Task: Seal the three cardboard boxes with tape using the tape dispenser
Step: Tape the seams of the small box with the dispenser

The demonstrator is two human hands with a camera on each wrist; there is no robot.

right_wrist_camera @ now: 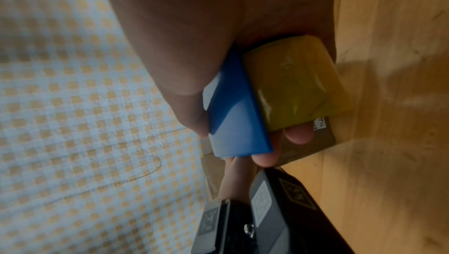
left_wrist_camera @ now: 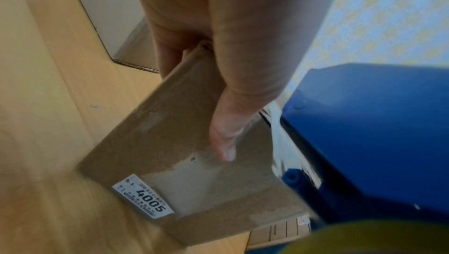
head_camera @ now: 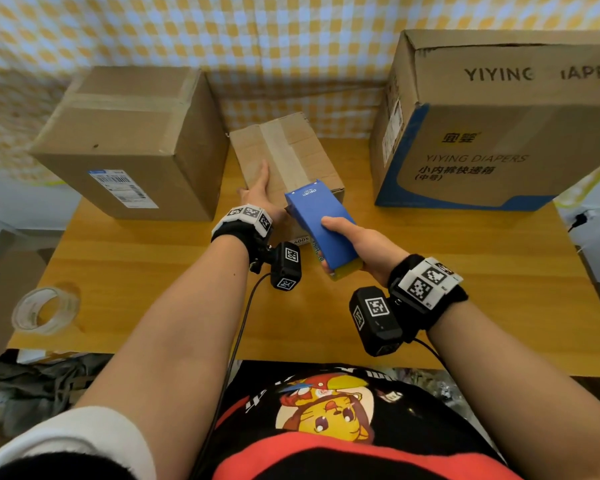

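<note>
A small cardboard box (head_camera: pixel 288 150) stands at the table's middle, a strip of tape running along its top. My left hand (head_camera: pixel 258 188) holds its near left corner. The fingers lie on the top and the thumb (left_wrist_camera: pixel 224 143) presses down the near face above a "4005" label (left_wrist_camera: pixel 143 196). My right hand (head_camera: pixel 352 242) grips a blue tape dispenser (head_camera: pixel 321 220), whose nose sits at the near edge of the box top. The yellowish tape roll (right_wrist_camera: pixel 294 85) shows at its rear. A plain box (head_camera: pixel 129 133) stands at the left and a large printed diaper box (head_camera: pixel 499 126) at the right.
A loose roll of clear tape (head_camera: pixel 45 311) lies at the front left of the wooden table (head_camera: pixel 153 271). A checked cloth (head_camera: pixel 257 36) hangs behind the boxes. Dark clutter (head_camera: pixel 32 393) lies below the table's front left edge.
</note>
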